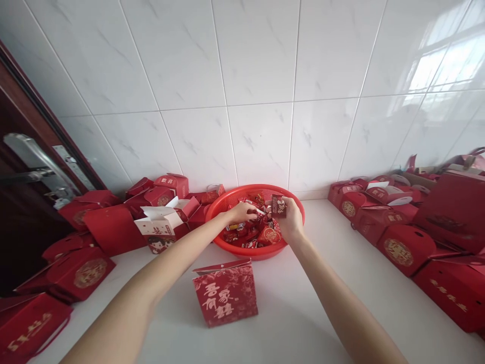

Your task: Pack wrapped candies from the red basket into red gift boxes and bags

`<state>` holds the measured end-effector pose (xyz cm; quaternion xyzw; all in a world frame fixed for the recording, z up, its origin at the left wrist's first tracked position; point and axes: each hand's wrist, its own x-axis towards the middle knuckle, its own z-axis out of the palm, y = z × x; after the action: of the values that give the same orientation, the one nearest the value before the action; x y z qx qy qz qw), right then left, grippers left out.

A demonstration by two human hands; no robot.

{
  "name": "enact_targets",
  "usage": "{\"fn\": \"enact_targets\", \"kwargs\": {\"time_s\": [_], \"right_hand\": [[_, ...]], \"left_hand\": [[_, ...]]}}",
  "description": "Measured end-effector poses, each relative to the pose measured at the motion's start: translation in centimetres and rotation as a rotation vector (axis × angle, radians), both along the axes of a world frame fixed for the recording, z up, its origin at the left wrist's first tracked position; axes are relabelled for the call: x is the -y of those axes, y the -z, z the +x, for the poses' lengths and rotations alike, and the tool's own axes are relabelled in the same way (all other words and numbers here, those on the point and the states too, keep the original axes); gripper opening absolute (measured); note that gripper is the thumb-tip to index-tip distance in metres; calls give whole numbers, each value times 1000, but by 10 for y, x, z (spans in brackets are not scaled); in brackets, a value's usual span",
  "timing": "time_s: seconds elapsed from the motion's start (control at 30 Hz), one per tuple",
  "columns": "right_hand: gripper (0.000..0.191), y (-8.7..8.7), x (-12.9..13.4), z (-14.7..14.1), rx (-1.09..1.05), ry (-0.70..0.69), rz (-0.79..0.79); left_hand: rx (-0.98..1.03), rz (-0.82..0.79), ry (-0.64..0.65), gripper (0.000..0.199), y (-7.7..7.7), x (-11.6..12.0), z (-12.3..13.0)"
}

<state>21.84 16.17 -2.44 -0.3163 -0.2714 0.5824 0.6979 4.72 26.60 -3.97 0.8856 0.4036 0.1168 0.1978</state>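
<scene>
A red plastic basket (217, 246) with a perforated wall stands against the tiled wall, holding many small wrapped sweets (250, 233), mostly red. My left hand (242, 211) reaches into it from the left, its fingers closed among the wrappers; what they pinch is partly hidden. Over the basket's right side, my right hand (291, 218) grips a small dark red box (279, 206) with a pale printed figure. Between my forearms, in front of the basket, a red gift box (227, 294) with white characters stands upright, its top edges slightly apart.
Red gift boxes (91, 270) crowd the left side, among them an open white-and-red box (158, 230). More red boxes (401, 247) line the right side of the white tabletop (303, 313). A dark door with a metal handle (40, 162) is at far left.
</scene>
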Motion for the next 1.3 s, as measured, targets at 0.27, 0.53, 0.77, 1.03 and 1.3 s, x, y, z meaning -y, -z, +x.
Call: {"fn": "enact_targets", "kwargs": {"time_s": [0.27, 0.53, 0.77, 1.03, 1.3], "right_hand": [[12, 0, 0, 2, -55, 2, -6], [13, -3, 2, 2, -16, 2, -7], [12, -6, 4, 1, -10, -6, -34], [12, -2, 3, 2, 32, 6, 4], [12, -4, 4, 2, 51, 17, 4]], "left_hand": [[186, 24, -254, 29, -18, 7, -4], [-2, 24, -305, 40, -15, 4, -11], [-150, -97, -128, 13, -4, 3, -13], [-276, -210, 3, 46, 4, 2, -14], [-327, -207, -46, 22, -2, 0, -13]]}}
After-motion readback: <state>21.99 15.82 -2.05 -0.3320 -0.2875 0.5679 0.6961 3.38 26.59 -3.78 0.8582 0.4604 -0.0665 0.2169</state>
